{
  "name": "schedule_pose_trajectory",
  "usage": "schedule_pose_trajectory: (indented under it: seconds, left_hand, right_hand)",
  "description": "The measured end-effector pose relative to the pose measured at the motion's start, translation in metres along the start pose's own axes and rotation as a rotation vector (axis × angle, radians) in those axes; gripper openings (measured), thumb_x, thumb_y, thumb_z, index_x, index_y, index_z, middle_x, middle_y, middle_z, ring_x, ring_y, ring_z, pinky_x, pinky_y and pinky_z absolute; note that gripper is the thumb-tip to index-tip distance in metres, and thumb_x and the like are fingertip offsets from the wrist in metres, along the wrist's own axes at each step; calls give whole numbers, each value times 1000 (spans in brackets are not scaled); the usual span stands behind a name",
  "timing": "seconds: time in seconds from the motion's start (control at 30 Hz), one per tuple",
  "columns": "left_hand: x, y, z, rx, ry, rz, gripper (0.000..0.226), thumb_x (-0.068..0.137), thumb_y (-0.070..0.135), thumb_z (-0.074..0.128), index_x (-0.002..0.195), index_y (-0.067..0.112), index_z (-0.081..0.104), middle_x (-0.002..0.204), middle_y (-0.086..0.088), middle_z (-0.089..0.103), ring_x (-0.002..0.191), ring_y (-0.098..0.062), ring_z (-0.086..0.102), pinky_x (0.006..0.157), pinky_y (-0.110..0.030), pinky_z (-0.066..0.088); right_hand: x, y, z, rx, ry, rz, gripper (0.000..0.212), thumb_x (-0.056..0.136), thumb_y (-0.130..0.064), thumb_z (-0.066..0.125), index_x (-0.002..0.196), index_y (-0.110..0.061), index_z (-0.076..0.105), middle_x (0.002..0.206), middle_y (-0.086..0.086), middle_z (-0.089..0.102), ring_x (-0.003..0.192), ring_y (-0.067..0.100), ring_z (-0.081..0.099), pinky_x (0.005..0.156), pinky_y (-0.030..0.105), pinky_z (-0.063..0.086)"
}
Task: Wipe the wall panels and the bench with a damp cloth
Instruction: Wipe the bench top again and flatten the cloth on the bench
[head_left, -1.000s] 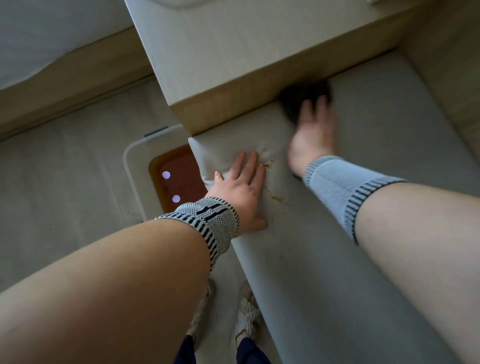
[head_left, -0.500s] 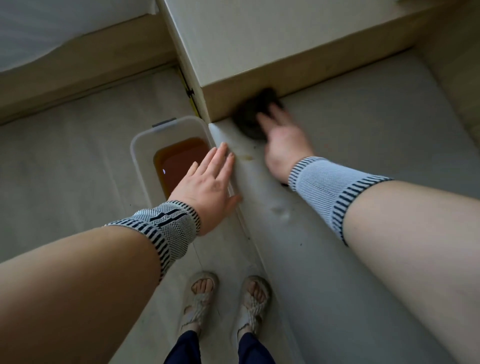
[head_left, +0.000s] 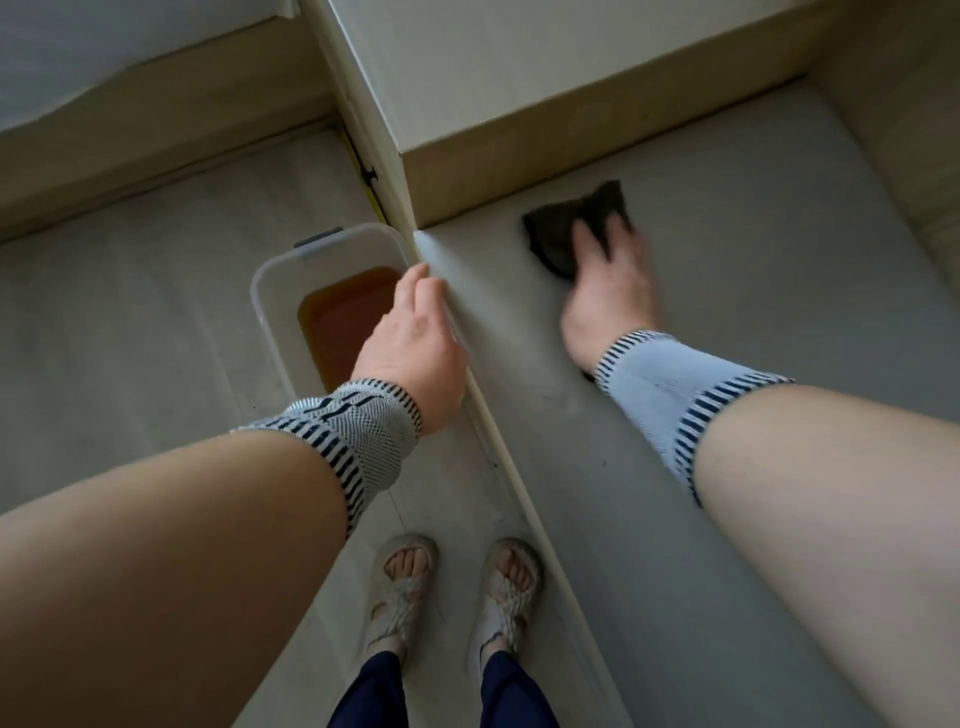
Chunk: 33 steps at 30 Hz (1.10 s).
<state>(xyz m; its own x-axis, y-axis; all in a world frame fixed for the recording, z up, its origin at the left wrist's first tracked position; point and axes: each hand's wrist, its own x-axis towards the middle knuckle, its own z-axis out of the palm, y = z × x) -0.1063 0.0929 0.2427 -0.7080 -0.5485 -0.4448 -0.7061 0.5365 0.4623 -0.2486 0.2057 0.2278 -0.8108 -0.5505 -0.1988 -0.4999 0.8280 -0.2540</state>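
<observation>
A grey bench (head_left: 727, 312) runs from the lower middle to the upper right. A dark crumpled cloth (head_left: 561, 228) lies on its seat close to the wooden panel (head_left: 519, 156) at the bench's far end. My right hand (head_left: 608, 291) presses flat on the cloth, fingers straight and spread, blurred by motion. My left hand (head_left: 415, 338) hangs at the bench's front edge above the tub, fingers relaxed, holding nothing; whether it touches the edge I cannot tell.
A white plastic tub (head_left: 275, 296) with brown water stands on the floor against the bench's front left corner. My two sandalled feet (head_left: 452, 587) stand beside the bench front. A wooden wall panel (head_left: 893, 130) borders the bench at right.
My right hand has slid the cloth to the right, away from the bench corner. My left hand has come off the bench top to its front edge. The view has shifted left.
</observation>
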Motion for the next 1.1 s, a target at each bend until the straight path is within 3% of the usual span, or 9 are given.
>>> schedule_pose_trajectory:
  seconds: [0.17,0.27,0.37,0.43,0.57,0.7,0.87,1.0,1.1]
  left_hand:
    - [4,-8,-10,117,14,-14,76,95,14,47,157,23,6,165,9,-8,147,-24,24,117,-37,21]
    - [1,-9,-7,215,-38,94,79,94,11,48,158,21,2,165,6,-13,152,-17,3,123,-38,11]
    - [0,-7,3,372,-146,175,81,94,6,43,158,19,-5,163,3,-21,151,-15,-12,122,-38,4]
    - [-2,-4,10,395,-177,153,82,95,3,40,156,17,-12,162,1,-26,151,-16,-14,123,-39,5]
    - [-3,1,18,402,-177,119,87,91,-2,40,155,15,-17,161,0,-29,151,-18,-14,123,-41,8]
    - [-2,5,16,350,-136,94,75,97,11,42,158,19,-1,164,3,-16,152,-18,-6,122,-42,12]
    - [-6,33,-6,54,13,30,32,102,30,43,124,17,63,126,-5,60,117,-26,54,101,-37,46]
    - [-10,69,-10,-654,-245,-340,24,103,26,49,110,8,64,101,-7,70,87,-20,68,79,-37,58]
    - [-14,84,-8,-798,-352,-395,21,98,26,60,113,12,65,106,-10,69,94,-21,68,74,-31,58]
  right_hand:
    - [-28,-45,25,-18,-166,-457,48,93,-13,47,140,-24,49,160,6,21,146,32,17,120,41,19]
    - [-72,-1,26,-7,-110,-705,34,80,-9,47,101,-12,74,133,17,59,123,45,52,99,56,46]
    - [-93,54,19,-148,-160,-843,38,78,-15,42,98,-15,75,124,15,65,113,47,59,90,60,49]
    - [-76,72,7,-223,-43,-717,42,79,-18,42,107,-19,74,128,13,63,113,47,58,89,61,48]
    - [-32,44,-15,-180,84,31,49,90,-17,46,136,-34,53,155,2,31,128,36,33,104,43,29]
    - [-54,9,9,-30,87,-220,48,84,-18,38,122,-17,67,131,9,60,103,38,54,92,40,48]
    - [-63,22,-23,262,147,-117,29,84,-8,57,105,-16,75,113,0,68,107,24,55,90,27,43]
    - [-70,20,-38,358,80,-6,17,83,-19,56,75,-16,70,79,0,59,80,21,50,69,25,36]
    - [-69,16,-41,696,-113,239,49,80,-52,53,58,-8,51,57,0,47,67,35,45,65,35,41]
